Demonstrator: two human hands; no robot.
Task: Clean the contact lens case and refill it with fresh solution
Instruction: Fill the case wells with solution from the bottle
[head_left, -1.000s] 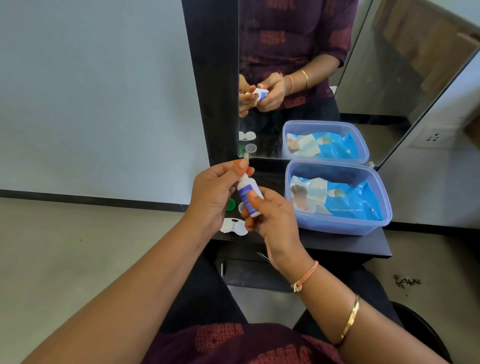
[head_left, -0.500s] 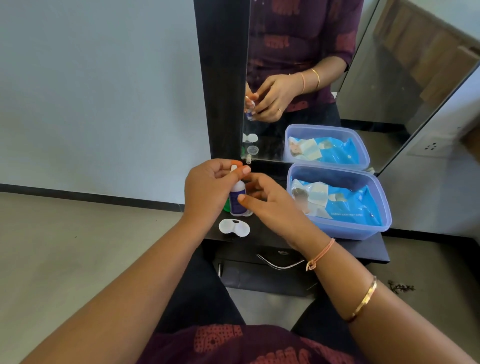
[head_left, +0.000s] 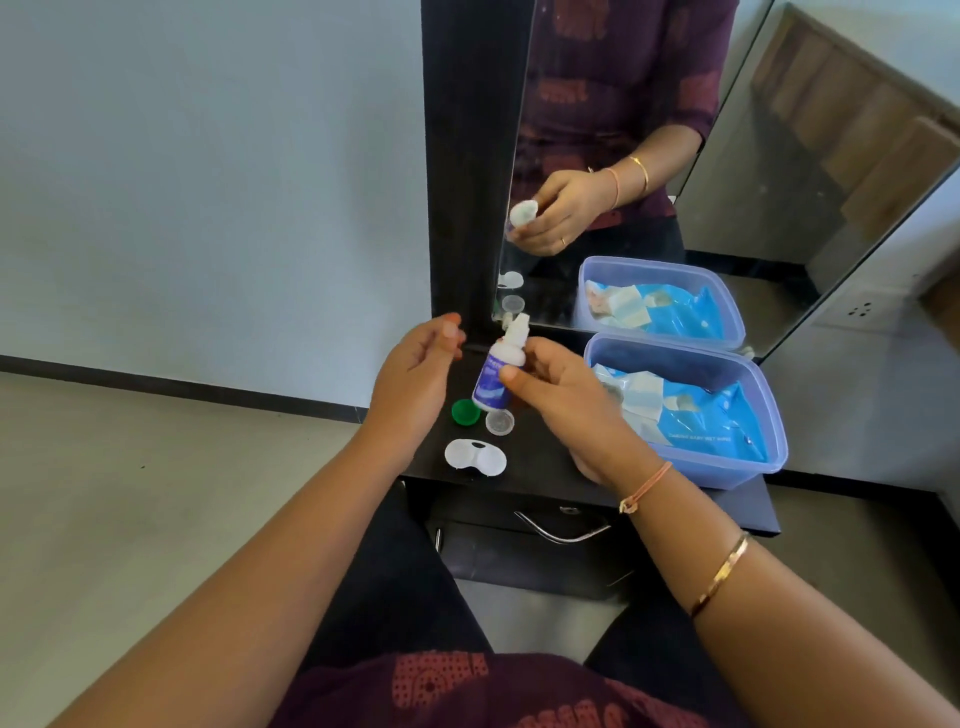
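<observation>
My right hand (head_left: 561, 395) grips a small white solution bottle with a blue label (head_left: 496, 376), tilted with its white nozzle pointing up towards the mirror. Just left of the bottle is my left hand (head_left: 415, 379), apart from it, fingers loosely curled with nothing visible in them. The white contact lens case (head_left: 475, 457) lies uncapped on the black shelf (head_left: 540, 467), below both hands. Its green cap (head_left: 465, 412) and clear cap (head_left: 500, 422) rest between the case and the bottle.
A translucent plastic box (head_left: 727, 475) holding a blue wet-wipes pack stands on the shelf's right side. A mirror (head_left: 649, 156) with a black frame rises behind the shelf. Below the shelf is a drawer with a metal handle (head_left: 563, 532).
My left hand has come off the top of the bottle and moved left. The bottle stays in my right hand, tilted and lifted slightly above the caps.
</observation>
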